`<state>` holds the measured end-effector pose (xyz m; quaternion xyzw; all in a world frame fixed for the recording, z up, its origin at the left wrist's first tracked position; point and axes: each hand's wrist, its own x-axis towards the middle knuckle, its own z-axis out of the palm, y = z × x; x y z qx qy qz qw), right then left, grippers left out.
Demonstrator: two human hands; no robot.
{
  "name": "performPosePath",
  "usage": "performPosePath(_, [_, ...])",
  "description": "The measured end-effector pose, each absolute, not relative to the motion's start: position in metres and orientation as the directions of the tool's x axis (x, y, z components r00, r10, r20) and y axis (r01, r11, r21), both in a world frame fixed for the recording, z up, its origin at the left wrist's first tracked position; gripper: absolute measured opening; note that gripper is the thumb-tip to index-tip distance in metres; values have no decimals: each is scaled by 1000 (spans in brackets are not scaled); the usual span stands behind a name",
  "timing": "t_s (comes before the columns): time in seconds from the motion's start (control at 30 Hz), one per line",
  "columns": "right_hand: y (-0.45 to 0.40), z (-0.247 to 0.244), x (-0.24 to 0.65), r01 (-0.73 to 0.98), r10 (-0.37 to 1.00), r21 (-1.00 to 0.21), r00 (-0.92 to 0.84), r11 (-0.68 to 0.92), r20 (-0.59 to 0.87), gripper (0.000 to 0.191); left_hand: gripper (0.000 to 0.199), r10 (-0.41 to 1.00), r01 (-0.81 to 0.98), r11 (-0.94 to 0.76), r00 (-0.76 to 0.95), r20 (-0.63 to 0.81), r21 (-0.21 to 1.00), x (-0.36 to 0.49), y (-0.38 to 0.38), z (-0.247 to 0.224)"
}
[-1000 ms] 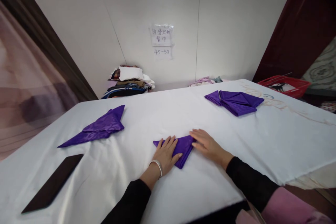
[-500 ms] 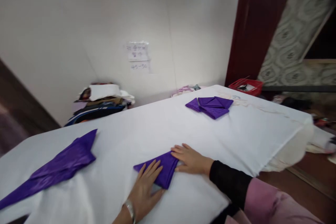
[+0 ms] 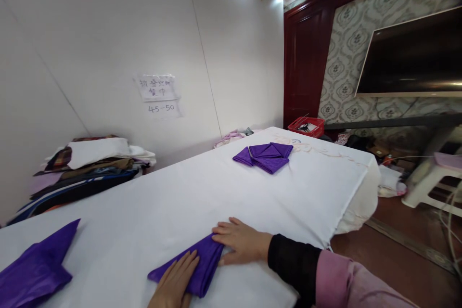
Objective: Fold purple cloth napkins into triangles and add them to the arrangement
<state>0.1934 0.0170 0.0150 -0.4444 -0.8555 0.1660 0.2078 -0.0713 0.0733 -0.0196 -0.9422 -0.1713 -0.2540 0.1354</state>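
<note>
A folded purple cloth, roughly triangular with layered edges, lies on the white-covered table near the front. My left hand rests flat on its left part, fingers stretched. At the cloth's upper right corner, my right hand lies with its fingers spread, the fingertips touching the edge. Farther back sits a group of folded purple cloths arranged in a fan-like shape. Another purple cloth, loosely folded and pointed at one end, is at the left, partly out of the picture.
A pile of clothes stands against the wall at the left. At the table's far end is a red basket. A paper sign hangs on the white wall. At the right are a white stool and a television.
The view has turned right and up, so the table things appear farther left and lower. Both hands remain on the folded cloth; my left hand lies a little flatter over it.
</note>
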Motion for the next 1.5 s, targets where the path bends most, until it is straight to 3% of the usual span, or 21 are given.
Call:
performPosePath(0.2, [17,17,195,675,846,-531,-501,513,181,65,71,355,492,-865,744,567,-104,-65,80,-22])
performPosePath(0.33, [7,19,189,577,900,-694,-328,430,286,71,57,492,584,-811,635,596,47,-66,78,-16])
performPosePath(0.4, [-3,19,182,420,948,-851,-114,316,296,60,53,550,633,-769,578,603,94,-65,75,-10])
performPosePath(0.47, [-13,19,175,98,993,-989,37,107,111,49,53,566,666,-741,546,618,89,-59,71,-1])
performPosePath(0.53, [-21,19,170,-279,994,-954,-41,-110,-103,48,53,496,651,-759,573,653,6,-48,64,7])
performPosePath(0.6, [-27,21,169,-525,966,-817,-216,-240,-145,51,51,348,584,-799,643,682,-142,-31,54,16])
performPosePath(0.73, [-29,27,173,-717,954,-633,-270,-292,-134,47,44,69,424,-813,750,657,-399,5,34,23])
performPosePath(0.9, [-33,30,174,-784,975,-589,-91,-196,-204,18,44,33,383,-803,793,608,-456,26,23,17])
performPosePath(1.07, [-36,32,192,-756,963,-638,37,-147,-267,24,41,-6,329,-824,809,588,-461,44,20,17])
performPosePath(1.3, [-44,49,285,-664,921,-713,92,-226,-378,25,38,-60,226,-901,780,623,-370,97,3,17])
performPosePath(1.4, [-43,52,337,-613,894,-742,124,-273,-431,24,36,-29,173,-949,784,620,-263,128,-4,6])
performPosePath(1.5, [-40,55,387,-533,867,-814,266,-231,-420,30,40,6,119,-979,829,560,-166,158,-5,-16])
